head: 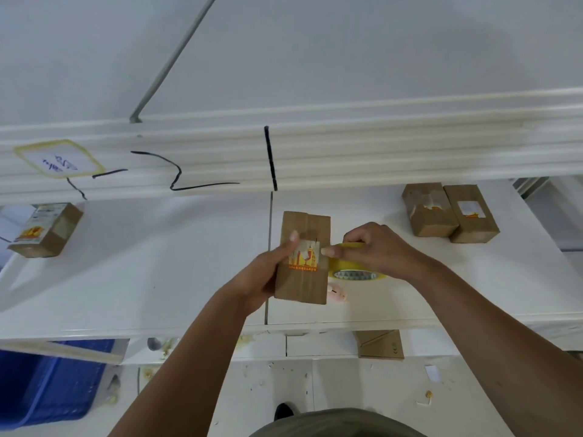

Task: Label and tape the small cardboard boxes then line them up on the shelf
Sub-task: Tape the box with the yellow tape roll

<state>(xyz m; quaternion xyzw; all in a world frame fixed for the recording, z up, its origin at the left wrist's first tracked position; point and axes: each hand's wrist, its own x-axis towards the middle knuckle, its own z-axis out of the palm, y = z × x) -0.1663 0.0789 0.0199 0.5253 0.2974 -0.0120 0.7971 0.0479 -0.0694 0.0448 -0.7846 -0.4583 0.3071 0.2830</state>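
My left hand grips a small brown cardboard box from its left side, thumb on the label with an orange print. My right hand holds a yellow tape roll against the box's right edge, its fingers pinched at the label. Two more cardboard boxes lie side by side at the right on the white shelf. Another box with a printed label lies at the far left.
A small pink object lies under the tape roll. A blue plastic crate stands on the floor at the lower left. A flat cardboard piece sits below the shelf edge. A white rail with black marker lines runs above the shelf.
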